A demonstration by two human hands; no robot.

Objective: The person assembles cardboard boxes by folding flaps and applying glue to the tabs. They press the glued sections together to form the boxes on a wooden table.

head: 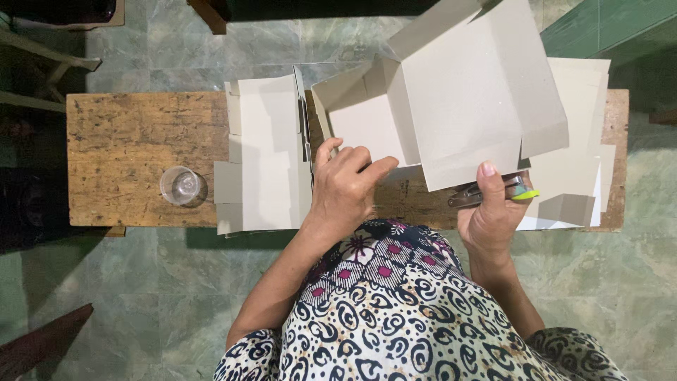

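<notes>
Left hand (345, 190) pinches folded cardboard box blank (451, 99) at center; right hand (493, 212) clamps stapler (493, 192) at its lower edge. Bare worktop (120, 155) left, plastic cup (180, 185).

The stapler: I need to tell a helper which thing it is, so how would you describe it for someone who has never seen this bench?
Start at the long worn wooden bench and go to its right half, where grey cardboard sheets lie. There the right hand holds the stapler against the lower edge of the half-folded cardboard box. It is the only metal thing there, dark with a bright green end.
</notes>
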